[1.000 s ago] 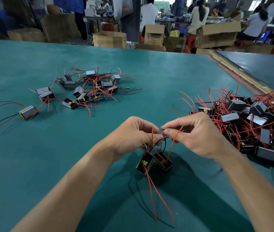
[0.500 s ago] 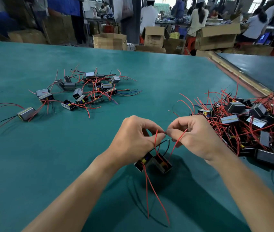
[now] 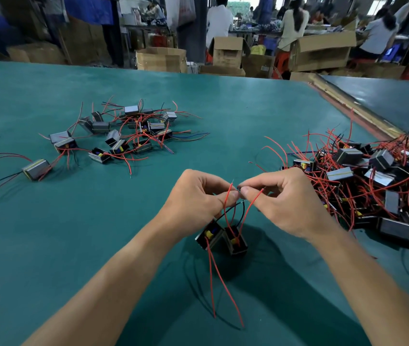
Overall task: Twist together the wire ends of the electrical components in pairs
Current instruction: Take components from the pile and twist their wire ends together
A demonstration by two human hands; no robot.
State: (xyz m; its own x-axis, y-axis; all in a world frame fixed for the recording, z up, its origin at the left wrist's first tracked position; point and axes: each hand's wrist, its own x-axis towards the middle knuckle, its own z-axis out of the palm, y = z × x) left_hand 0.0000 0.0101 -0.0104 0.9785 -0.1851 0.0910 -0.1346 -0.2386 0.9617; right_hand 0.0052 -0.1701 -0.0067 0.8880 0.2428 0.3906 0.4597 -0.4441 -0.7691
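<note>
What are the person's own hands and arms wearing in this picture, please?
Both the left hand and the right hand are bare: no gloves, and no rings show on the fingers in view. The left forearm and the right forearm are bare too, with no sleeve, watch or wristband up to the picture's lower edge. No tape or markings show on them.

Table [image 3: 48, 245]: teal-green top fills the lower and middle frame.
Second table [image 3: 385, 101]: darker top at upper right, beyond a pale wooden strip [image 3: 363, 113].
Cardboard boxes: open, past the far edge; one at upper centre [image 3: 161, 58], one just right of it [image 3: 228, 51], a large one at upper right [image 3: 323, 51].
People: blurred, backs turned; white top [image 3: 219, 21] and cream top [image 3: 292, 23] at top centre.
Blue cloth [image 3: 88, 8]: hangs at upper left.
</note>
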